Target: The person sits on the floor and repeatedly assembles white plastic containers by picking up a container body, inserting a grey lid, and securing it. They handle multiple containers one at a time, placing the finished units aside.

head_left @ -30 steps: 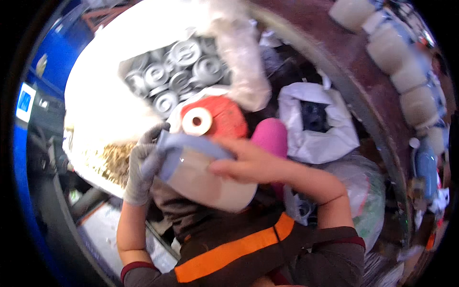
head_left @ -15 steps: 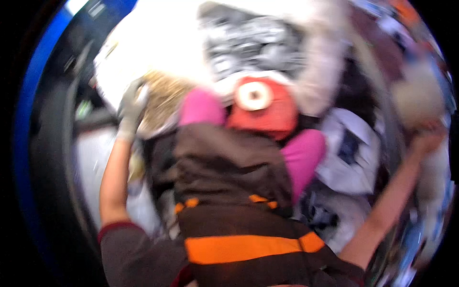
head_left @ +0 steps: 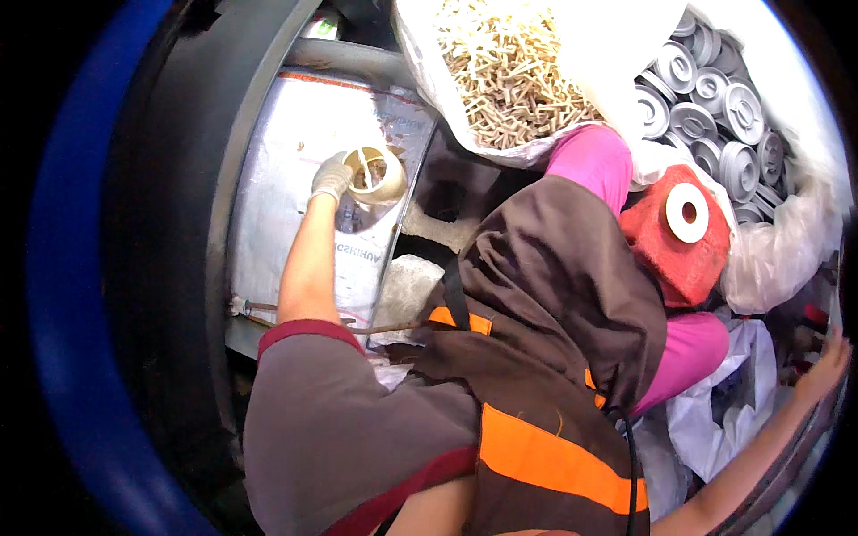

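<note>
A big clear bag of pale sticks (head_left: pixel 509 80) sits above a silver sack (head_left: pixel 295 179). Over that sack the gloved left hand (head_left: pixel 331 177) grips a cream cup (head_left: pixel 377 174) by its rim — cup just right of the fingers. The right hand (head_left: pixel 824 362) — bare, fingers spread — holds nothing.

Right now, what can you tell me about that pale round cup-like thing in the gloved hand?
The cup is a pale cream, round, open-topped container that looks like plastic, with a thin rim. Its mouth is turned up toward the camera, slightly tilted, and some small brownish pieces seem to lie inside, though they are too small to make out. The left hand, in a light grey glove, grips it by the side at arm's length. It is held over a silvery printed sack, just left of a bag of tan sticks.
</note>
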A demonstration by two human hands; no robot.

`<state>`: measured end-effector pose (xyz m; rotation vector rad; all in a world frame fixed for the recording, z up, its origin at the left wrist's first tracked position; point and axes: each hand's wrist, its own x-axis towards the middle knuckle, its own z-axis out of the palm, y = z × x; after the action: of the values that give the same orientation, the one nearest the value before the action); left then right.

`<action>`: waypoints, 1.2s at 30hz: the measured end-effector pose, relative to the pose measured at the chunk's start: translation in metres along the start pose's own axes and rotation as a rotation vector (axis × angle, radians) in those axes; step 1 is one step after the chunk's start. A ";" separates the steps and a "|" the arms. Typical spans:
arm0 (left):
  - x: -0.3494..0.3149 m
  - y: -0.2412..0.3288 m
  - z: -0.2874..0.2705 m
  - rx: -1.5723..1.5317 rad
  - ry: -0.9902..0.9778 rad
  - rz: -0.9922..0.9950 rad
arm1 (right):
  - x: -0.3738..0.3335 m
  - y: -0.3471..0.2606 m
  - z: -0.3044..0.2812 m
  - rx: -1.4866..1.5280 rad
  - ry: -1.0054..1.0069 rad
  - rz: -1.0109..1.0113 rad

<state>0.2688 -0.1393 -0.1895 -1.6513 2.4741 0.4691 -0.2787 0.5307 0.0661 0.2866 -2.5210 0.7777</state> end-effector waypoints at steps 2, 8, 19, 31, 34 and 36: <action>-0.007 0.049 -0.043 -0.076 0.112 0.131 | -0.030 -0.047 0.028 0.263 -0.262 -0.015; -0.088 0.216 -0.207 -0.201 -0.122 1.013 | -0.141 -0.214 0.093 0.632 -0.874 -0.595; -0.201 0.399 -0.143 -0.670 -0.179 1.285 | -0.204 -0.172 0.059 1.281 -0.943 0.225; -0.242 0.402 -0.074 -0.487 -0.487 1.545 | -0.232 -0.107 0.066 1.054 -0.784 -0.397; -0.164 0.340 -0.103 -1.248 -0.455 0.848 | -0.255 -0.083 0.061 1.043 -0.653 -0.227; -0.086 0.318 -0.138 -1.111 -0.036 0.947 | -0.260 -0.076 0.065 1.011 -0.584 -0.111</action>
<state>0.0192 0.0030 0.0231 -0.3228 2.9733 2.2039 -0.0541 0.4457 -0.0757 1.0958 -2.3087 2.1151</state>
